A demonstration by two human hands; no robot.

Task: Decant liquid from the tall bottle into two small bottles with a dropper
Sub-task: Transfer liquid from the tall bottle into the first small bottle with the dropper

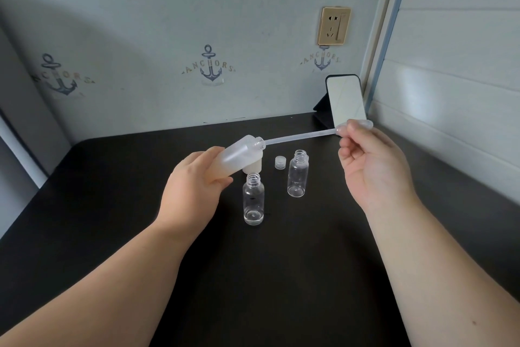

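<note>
My left hand (194, 180) grips the tall frosted bottle (236, 156), tilted with its open neck pointing up and to the right. My right hand (371, 161) pinches the bulb end of a long translucent dropper (301, 135), whose tip sits in the bottle's neck. Two small clear bottles stand uncapped on the black table (112, 206): the nearer small bottle (253, 200) just below the tall bottle, and the farther small bottle (298, 173) to its right.
A small ribbed cap (280, 162) lies between the bottles, and a larger white cap (253, 168) sits partly hidden behind the tall bottle. A phone (347, 100) leans on a stand at the back right corner. Walls close the table at the back and right.
</note>
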